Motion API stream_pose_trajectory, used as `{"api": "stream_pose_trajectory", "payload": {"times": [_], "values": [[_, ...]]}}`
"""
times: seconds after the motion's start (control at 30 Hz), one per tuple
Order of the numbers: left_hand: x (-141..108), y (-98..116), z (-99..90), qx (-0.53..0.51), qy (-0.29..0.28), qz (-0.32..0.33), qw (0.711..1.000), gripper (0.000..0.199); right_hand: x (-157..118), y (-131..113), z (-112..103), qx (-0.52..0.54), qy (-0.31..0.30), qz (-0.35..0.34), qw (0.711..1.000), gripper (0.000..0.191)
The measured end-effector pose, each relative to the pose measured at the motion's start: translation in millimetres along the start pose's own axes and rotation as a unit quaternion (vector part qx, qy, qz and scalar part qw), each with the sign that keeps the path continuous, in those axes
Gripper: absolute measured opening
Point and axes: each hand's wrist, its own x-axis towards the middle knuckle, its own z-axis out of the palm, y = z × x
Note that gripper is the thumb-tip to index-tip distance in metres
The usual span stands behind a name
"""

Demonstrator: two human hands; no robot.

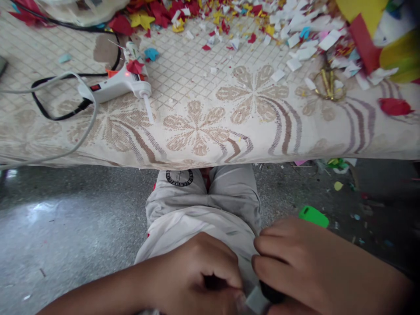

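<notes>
My left hand [200, 275] is closed low in front of my shirt, its thumb and fingers pinched at something pale and blurred that I cannot make out. Close beside it on the right, my right hand [295, 262] wraps its fingers round a dark handle [271, 292]. A short grey, blurred piece [257, 300] sticks out from that handle toward the left fingertips. Both hands are over my lap, below the table's front edge.
On the patterned tablecloth [197, 127] lies a white glue gun [114, 87] with cables. Brass-coloured scissors [328, 83], paper scraps [305, 48] and a red paper piece [396, 106] are at the right. A green object [313, 216] is below the table edge.
</notes>
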Motion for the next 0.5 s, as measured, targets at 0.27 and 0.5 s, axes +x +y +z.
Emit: {"api": "stream_pose_trajectory", "payload": {"times": [0.27,0.5], "values": [[-1.3,-1.5,0.5,0.013,-0.006,0.023,1.0,0.024,0.8,0.7,0.5,-0.025,-0.001,-0.007,1.0,0.045],[-2.2,-1.3,0.6,0.008,-0.001,0.01,1.0,0.023,1.1,-1.5,-1.4,-0.002,-0.009,-0.015,1.0,0.045]]}}
